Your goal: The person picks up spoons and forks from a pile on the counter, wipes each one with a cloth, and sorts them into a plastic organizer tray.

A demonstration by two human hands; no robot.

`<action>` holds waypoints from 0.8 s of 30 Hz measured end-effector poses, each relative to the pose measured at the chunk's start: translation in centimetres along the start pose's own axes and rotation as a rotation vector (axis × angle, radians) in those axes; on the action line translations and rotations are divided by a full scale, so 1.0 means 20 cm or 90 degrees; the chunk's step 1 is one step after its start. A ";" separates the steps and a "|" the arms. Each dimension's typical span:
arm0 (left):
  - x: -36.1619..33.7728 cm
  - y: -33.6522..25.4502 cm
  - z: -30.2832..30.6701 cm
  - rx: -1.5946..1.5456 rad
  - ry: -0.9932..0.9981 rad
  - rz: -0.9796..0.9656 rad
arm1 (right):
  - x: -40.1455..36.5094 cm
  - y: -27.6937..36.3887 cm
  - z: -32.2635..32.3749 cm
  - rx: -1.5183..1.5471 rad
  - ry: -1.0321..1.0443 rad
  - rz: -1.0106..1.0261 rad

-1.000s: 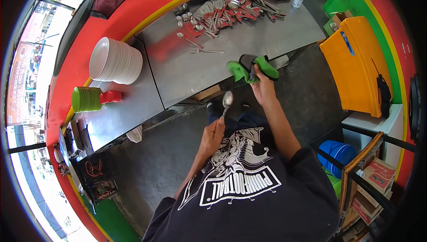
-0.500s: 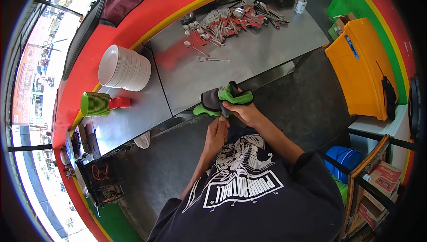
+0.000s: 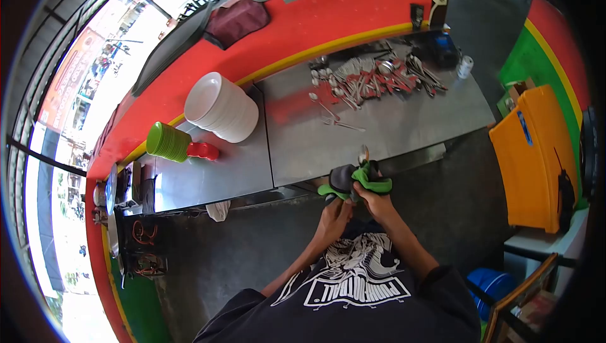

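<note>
A green and grey cloth [image 3: 343, 179] is bunched between my two hands, just off the front edge of the steel table [image 3: 303, 141]. Out of its top pokes the shiny end of a piece of cutlery, apparently a spoon [image 3: 363, 153]; the rest of it is wrapped and hidden. My right hand [image 3: 377, 204] is closed round the green part of the cloth, thumb on top. Closed at the lower end of the cloth is my left hand [image 3: 334, 222], its fingertips partly hidden. Farther back on the table lies a heap of spoons and forks [image 3: 372, 84], with a single fork [image 3: 344, 124] nearer me.
To the left stand a tall stack of white plates [image 3: 221, 106], a stack of green bowls [image 3: 169, 141] and red cups [image 3: 202, 150]. A can [image 3: 465, 67] is at the table's right end. An orange bin [image 3: 527, 160] stands to the right.
The camera view has shifted, so the table and hands appear lower and further right. A shiny cutlery end now shows above the cloth; both hands still grip it.
</note>
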State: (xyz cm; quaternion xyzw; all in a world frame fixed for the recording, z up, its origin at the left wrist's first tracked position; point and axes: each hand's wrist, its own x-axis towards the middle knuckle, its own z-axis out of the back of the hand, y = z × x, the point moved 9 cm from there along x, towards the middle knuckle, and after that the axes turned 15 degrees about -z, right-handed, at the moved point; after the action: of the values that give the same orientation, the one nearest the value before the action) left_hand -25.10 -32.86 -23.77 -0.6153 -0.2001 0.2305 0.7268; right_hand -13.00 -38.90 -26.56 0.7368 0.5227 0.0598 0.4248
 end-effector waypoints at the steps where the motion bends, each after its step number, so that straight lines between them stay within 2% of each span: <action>1: 0.01 -0.06 0.03 0.018 -0.061 -0.067 | 0.00 0.02 0.03 -0.020 -0.031 0.029; 2: 0.02 -0.12 0.07 0.035 -0.120 -0.132 | 0.00 0.05 0.06 -0.038 -0.064 0.059; 5: 0.01 -0.27 0.27 0.085 -0.308 -0.157 | -0.05 0.16 0.02 -0.258 -0.072 0.083; 6: 0.03 -0.29 0.31 0.090 -0.331 -0.147 | -0.07 0.17 -0.03 -0.315 -0.040 0.097; 8: 0.11 -0.26 0.28 0.024 -0.235 -0.115 | -0.10 0.14 -0.14 -0.427 0.024 0.123; 10: 0.13 -0.26 0.20 -0.101 -0.135 -0.096 | -0.12 0.08 -0.23 -0.450 0.086 0.116; 13: 0.09 -0.12 0.23 0.005 -0.156 -0.035 | -0.13 0.04 -0.31 -0.480 0.113 0.110; 15: 0.09 -0.14 0.23 -0.104 -0.208 -0.033 | -0.12 0.04 -0.30 -0.478 0.100 0.114; 17: 0.10 -0.25 0.24 -0.282 -0.289 -0.057 | -0.13 0.03 -0.31 -0.469 0.088 0.040; 24: 0.12 -0.15 0.33 -0.302 -0.355 -0.043 | -0.22 0.05 -0.27 -0.452 0.068 0.044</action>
State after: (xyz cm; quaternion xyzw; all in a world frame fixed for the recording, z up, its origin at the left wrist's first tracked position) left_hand -26.64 -26.59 -19.69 -0.6733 -0.4585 0.3121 0.4888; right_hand -17.13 -39.48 -20.84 0.5564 0.4653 0.2903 0.6242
